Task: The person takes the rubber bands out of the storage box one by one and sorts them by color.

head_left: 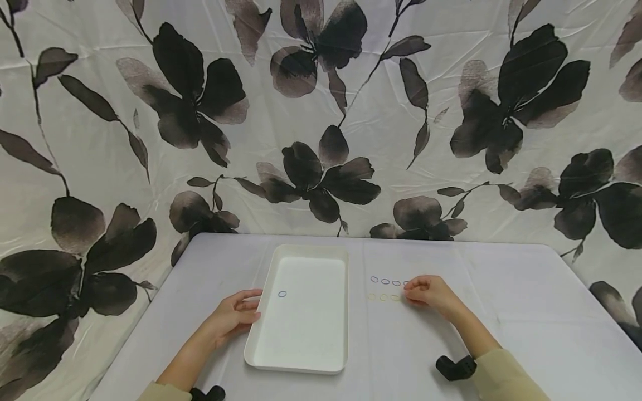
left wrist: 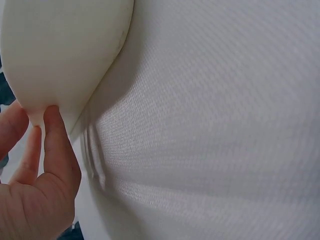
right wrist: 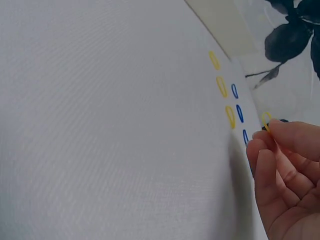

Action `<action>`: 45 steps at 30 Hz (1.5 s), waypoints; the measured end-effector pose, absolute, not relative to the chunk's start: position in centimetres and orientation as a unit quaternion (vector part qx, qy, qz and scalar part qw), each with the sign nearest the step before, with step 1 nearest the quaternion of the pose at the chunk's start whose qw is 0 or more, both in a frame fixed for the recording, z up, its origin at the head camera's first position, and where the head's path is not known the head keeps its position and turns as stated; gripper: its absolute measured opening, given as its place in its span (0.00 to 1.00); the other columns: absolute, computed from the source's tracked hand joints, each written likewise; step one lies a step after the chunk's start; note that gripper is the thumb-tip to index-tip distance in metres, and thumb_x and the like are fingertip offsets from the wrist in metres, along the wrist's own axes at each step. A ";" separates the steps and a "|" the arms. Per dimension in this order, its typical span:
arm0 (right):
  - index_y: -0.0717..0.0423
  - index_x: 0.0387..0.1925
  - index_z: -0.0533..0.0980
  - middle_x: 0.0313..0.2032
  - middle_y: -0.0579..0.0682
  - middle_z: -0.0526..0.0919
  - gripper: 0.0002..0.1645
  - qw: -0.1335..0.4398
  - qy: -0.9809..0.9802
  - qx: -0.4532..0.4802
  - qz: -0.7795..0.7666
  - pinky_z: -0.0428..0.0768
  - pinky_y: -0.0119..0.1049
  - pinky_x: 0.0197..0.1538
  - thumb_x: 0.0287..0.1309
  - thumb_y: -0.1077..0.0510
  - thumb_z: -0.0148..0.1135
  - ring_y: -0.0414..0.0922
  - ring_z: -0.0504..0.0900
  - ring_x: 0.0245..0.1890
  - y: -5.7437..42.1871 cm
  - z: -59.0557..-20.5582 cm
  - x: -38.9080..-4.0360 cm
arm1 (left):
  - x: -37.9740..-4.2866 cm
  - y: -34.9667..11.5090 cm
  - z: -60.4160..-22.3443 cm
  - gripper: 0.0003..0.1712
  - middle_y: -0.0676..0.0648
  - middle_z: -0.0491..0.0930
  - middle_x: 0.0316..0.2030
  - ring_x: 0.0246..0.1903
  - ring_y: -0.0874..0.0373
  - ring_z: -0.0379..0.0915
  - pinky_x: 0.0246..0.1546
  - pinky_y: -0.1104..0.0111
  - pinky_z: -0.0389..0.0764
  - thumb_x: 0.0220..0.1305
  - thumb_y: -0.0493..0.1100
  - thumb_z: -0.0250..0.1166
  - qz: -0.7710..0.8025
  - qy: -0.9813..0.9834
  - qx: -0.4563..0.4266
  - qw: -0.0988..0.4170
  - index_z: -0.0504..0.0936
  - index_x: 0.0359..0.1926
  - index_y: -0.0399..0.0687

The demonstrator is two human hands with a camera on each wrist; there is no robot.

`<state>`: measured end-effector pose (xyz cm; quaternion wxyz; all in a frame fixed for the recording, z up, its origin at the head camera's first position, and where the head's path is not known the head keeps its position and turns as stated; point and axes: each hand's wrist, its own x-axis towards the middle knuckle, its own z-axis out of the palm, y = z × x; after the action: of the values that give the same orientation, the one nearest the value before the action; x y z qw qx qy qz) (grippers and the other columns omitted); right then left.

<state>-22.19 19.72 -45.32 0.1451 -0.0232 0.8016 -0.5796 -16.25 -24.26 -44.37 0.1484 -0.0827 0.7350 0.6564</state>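
Note:
My right hand [head_left: 431, 292] pinches a thin yellow rubber band [right wrist: 266, 120] between thumb and fingertips, at the right end of two rows on the cloth. The far row holds several blue rubber bands [head_left: 385, 282], the last partly behind the fingertips. In the near row lie yellow rubber bands [head_left: 383, 297]. Left of these stands a white rectangular tray [head_left: 296, 362] with one blue rubber band [head_left: 282, 294] inside. My left hand [head_left: 232, 317] touches the tray's left side with extended fingers; in the left wrist view its fingertips [left wrist: 52, 111] meet the outer wall.
A white cloth [head_left: 401, 345] covers the table, with a few creases near the tray. Behind the table hangs a white curtain [head_left: 351, 211] with dark flowers. A black device [head_left: 455, 368] sits by the right wrist, another [head_left: 215, 393] by the left.

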 end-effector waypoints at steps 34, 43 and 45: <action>0.72 0.34 0.79 0.20 0.48 0.78 0.08 0.110 0.858 -0.042 -0.500 0.72 0.32 0.25 0.52 0.68 0.62 0.40 0.72 0.20 19.9 -44.7 -22.9 | -16.3 -24.4 -44.4 0.36 0.36 0.75 0.50 0.42 0.52 0.77 0.38 0.64 0.80 0.54 0.27 0.63 0.670 0.723 -0.063 0.156 0.60 0.63 0.29; 0.72 0.39 0.78 0.24 0.47 0.79 0.13 0.119 0.857 -0.042 -0.499 0.76 0.33 0.30 0.53 0.65 0.63 0.41 0.74 0.25 18.5 -42.8 -23.9 | -16.3 -24.4 -44.4 0.35 0.36 0.76 0.49 0.42 0.51 0.78 0.38 0.64 0.80 0.54 0.27 0.64 0.668 0.725 -0.071 0.152 0.61 0.63 0.30; 0.72 0.40 0.77 0.25 0.47 0.80 0.15 0.128 0.853 -0.046 -0.504 0.77 0.33 0.32 0.53 0.64 0.63 0.41 0.75 0.26 18.0 -42.3 -24.2 | -16.3 -24.4 -44.4 0.35 0.36 0.76 0.49 0.41 0.51 0.78 0.38 0.64 0.80 0.54 0.27 0.64 0.669 0.724 -0.072 0.152 0.61 0.63 0.30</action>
<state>-24.15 18.03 -42.32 0.1276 -0.0461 0.8530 -0.5041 -16.28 -24.40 -44.41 0.1519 -0.0721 0.7244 0.6686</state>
